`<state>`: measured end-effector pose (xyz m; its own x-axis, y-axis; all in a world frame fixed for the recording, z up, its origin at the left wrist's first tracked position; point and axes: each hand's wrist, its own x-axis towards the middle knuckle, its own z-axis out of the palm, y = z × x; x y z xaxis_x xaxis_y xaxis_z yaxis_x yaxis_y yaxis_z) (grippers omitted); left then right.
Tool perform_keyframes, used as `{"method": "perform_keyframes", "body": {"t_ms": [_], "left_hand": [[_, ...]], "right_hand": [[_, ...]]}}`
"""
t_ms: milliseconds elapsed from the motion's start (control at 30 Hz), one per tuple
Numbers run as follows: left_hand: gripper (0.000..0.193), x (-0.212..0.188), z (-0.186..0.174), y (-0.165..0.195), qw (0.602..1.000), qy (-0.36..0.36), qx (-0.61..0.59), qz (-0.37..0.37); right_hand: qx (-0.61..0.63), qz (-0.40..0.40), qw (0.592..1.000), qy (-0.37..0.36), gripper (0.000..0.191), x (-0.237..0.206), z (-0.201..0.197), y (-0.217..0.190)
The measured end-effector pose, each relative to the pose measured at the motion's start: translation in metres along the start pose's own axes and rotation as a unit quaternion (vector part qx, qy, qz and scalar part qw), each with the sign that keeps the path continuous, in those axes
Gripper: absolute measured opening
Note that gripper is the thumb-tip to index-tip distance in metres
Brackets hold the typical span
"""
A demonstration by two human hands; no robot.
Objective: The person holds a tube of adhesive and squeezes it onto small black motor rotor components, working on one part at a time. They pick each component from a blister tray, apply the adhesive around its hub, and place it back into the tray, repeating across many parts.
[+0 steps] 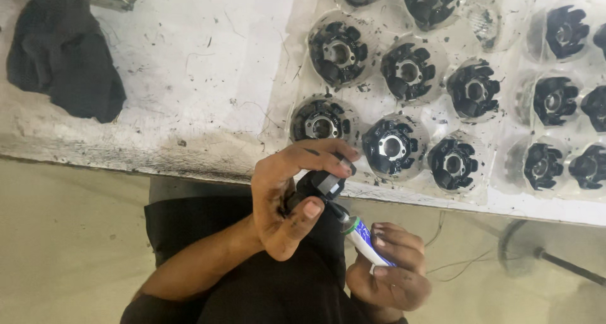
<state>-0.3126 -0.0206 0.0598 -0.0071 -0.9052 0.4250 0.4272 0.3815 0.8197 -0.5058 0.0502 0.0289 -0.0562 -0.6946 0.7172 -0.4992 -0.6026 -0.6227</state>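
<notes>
Black plastic part [320,184] is pinched in my left hand [284,204], fingers curled over its top, thumb under it. Right hand [388,270] is closed round a small white-and-blue tube [369,245] with a green collar, nozzle aimed up-left.

Key relation: the tube's long axis runs diagonally from my right palm toward the part, and its dark tip sits at the part's lower right edge. Touching or just short of it, I can't tell. Left hand is the nearer one to the part; right only reaches it through the tube.

Outward from the part: just above it is the front edge of the dirty white bench [189,78]. Above and to the right of the part, a clear moulded tray [499,125] holds rows of similar black round parts in pockets. Far up-left of the part, a black cloth [63,52] lies on the bench.

Hidden: my fingers cover most of the part, so its shape and the spot under the nozzle are unreadable. Tray is cut off at the top and right.
</notes>
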Motion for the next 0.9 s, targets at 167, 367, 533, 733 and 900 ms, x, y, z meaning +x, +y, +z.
{"method": "perform_keyframes", "body": {"t_ms": [167,367,533,733,900], "left_hand": [[0.032,0.0027,-0.0015,-0.0014,1.000,-0.011,0.009,0.008],[0.033,0.0034,0.0004,-0.0039,0.999,-0.007,-0.024,-0.027],[0.036,0.0027,-0.0002,-0.0026,0.998,0.001,-0.036,-0.059],[0.039,0.0025,0.0007,-0.0019,0.995,0.009,-0.053,-0.081],[0.040,0.0001,-0.0002,-0.0052,0.996,0.014,-0.051,-0.070]], "right_hand": [[-0.028,-0.037,0.999,0.001,0.036,0.0037,0.0041,0.0000],[-0.028,-0.001,0.999,0.026,0.035,0.0076,0.0087,-0.0036],[-0.038,-0.008,0.999,0.019,0.035,0.0087,0.0073,-0.0024],[-0.038,-0.004,0.999,0.029,0.036,0.0052,0.0080,-0.0028],[-0.049,0.002,0.999,0.023,0.037,0.0056,0.0063,-0.0034]]}}
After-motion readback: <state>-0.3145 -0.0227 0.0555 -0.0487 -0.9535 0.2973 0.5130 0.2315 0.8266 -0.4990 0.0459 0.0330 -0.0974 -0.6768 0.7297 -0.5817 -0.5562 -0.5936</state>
